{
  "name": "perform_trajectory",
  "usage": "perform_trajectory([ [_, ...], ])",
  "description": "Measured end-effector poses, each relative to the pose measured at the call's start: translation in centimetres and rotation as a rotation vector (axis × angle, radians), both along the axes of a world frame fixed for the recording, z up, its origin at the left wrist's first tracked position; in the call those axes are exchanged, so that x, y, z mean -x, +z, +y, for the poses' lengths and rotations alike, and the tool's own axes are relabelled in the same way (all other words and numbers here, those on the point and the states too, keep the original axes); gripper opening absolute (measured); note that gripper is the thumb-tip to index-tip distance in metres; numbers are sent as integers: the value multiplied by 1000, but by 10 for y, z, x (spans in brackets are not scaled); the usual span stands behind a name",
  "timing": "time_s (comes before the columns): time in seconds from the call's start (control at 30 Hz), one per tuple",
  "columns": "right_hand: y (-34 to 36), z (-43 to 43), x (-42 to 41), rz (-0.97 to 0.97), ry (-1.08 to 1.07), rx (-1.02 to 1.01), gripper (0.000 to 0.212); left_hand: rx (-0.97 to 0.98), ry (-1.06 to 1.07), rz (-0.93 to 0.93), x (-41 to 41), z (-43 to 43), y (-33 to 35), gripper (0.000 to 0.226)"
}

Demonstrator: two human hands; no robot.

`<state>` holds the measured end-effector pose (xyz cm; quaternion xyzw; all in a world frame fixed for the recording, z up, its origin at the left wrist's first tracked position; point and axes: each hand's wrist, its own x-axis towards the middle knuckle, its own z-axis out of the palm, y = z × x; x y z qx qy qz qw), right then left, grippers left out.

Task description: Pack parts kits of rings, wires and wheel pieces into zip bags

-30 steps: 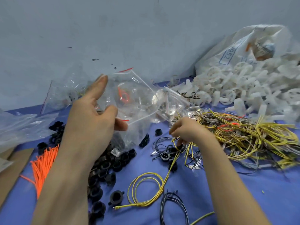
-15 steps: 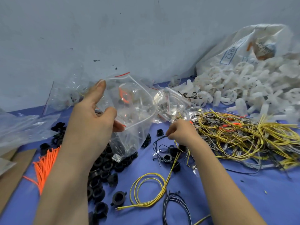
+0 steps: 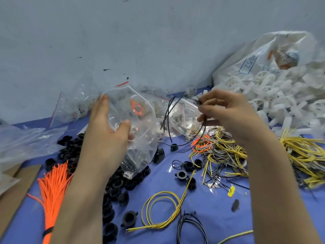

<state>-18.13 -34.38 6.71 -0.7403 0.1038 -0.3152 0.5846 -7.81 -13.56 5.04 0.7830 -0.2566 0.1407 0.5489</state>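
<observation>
Materials: we see a crinkled clear zip bag [image 3: 142, 138], thin glossy black wires [image 3: 168, 117], chunky matt black wheel pieces [image 3: 115, 184] and flat white rings [image 3: 281, 97].
Zip bag: it is held up left of centre, above the blue cloth [image 3: 202, 205], with its mouth at the top.
Bag contents: we can make out an orange wire loop [image 3: 137, 108]; the rest is too blurred to tell.
Left hand [image 3: 105, 136]: it grips the bag's left side, thumb in front and fingers behind the film.
Right hand [image 3: 228, 113]: its curled fingers pinch the black wires just right of the bag's mouth, and the strands hang down.
Far right: the rings spill from a white sack [image 3: 260, 57].
Near: a yellow wire coil [image 3: 161, 208] lies in the middle, with a straight orange wire bundle [image 3: 54, 184] to its left.
</observation>
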Motion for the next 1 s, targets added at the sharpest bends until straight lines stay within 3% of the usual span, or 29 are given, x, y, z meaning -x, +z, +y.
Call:
perform_trajectory([
  [0.13,9,5,9,-190,67,-160,16,-37,-39,-9,6,-4,0,61],
  [0.23,12,10,11,-185,102,-142,14,-19,-116,-8,17,-8,4,47],
  [0.33,13,14,10,-132,140,-39,19,104,-196,106,23,-11,7,28],
  [0.43,13,17,11,7,197,247,17,116,-222,266,23,-6,11,48],
  [0.5,13,21,9,49,251,333,13,56,-264,230,24,-5,13,50],
  [0.63,13,37,-1,-20,288,327,16,-73,-324,8,29,-11,11,22],
  [0.73,12,40,-5,-49,363,165,20,-66,-273,11,21,-11,5,42],
  [0.83,10,34,-3,-106,637,-135,36,155,-292,261,13,-7,3,48],
  [0.93,7,28,-5,-205,750,-306,40,313,-380,476,11,-6,5,33],
  [1.0,5,31,-12,-219,699,-343,26,401,-438,574,14,-8,7,26],
])
